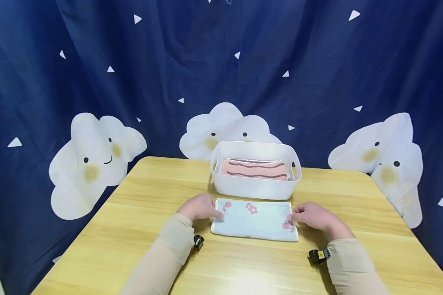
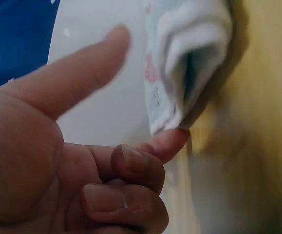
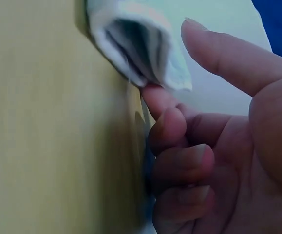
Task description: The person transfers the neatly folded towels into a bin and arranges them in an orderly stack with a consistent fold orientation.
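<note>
A folded light-blue towel (image 1: 256,221) with pink flowers lies flat on the table in the head view. At its left end is my left hand (image 1: 202,207); its index fingertip touches the towel's (image 2: 194,36) edge in the left wrist view, while the thumb stands apart from it. My right hand (image 1: 315,216) is at the opposite end. The right wrist view shows that index fingertip against the folded towel's (image 3: 177,68) corner, with the thumb spread away. The other fingers of both hands are bent and hold nothing.
A white plastic basket (image 1: 252,189) with handle holes stands just behind the towel. Inside lies a folded pink cloth (image 1: 256,169) with dark wavy stripes. The wooden table (image 1: 133,229) reaches back to a dark-blue curtain (image 1: 214,82) with clouds.
</note>
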`<state>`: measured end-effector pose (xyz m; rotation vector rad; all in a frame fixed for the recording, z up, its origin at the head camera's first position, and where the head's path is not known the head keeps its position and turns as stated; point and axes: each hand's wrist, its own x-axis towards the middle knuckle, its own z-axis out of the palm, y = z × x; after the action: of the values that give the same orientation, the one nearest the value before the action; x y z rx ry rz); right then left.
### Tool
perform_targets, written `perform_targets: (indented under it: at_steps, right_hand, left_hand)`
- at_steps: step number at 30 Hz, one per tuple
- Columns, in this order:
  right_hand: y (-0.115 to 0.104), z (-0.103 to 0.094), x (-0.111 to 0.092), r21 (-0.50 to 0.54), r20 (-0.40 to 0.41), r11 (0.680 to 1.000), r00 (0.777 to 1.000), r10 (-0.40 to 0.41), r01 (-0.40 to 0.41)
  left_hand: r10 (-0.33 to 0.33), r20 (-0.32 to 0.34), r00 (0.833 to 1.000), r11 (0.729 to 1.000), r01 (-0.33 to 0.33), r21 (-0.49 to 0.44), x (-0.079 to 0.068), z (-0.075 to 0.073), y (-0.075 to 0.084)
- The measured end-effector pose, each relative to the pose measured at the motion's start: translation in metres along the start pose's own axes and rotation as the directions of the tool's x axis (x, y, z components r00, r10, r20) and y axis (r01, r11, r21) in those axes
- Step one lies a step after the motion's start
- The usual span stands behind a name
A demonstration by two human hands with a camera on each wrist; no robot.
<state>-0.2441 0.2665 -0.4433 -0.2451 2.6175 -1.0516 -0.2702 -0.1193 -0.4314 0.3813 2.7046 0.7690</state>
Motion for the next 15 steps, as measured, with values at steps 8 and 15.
perform_targets:
  at_steps: [8,15]
  right_hand:
    - [-0.012,0.013,-0.002,-0.011,-0.015,0.999,0.999,0.049,-0.049]
    - [-0.012,0.016,0.000,-0.053,-0.007,0.998,0.999,0.039,-0.040]
  left_hand:
    - [-0.002,-0.046,0.999,0.990,0.008,0.140,-0.003,0.007,0.008]
    - [-0.013,-0.013,1.000,0.996,0.015,0.093,-0.003,0.008,0.005]
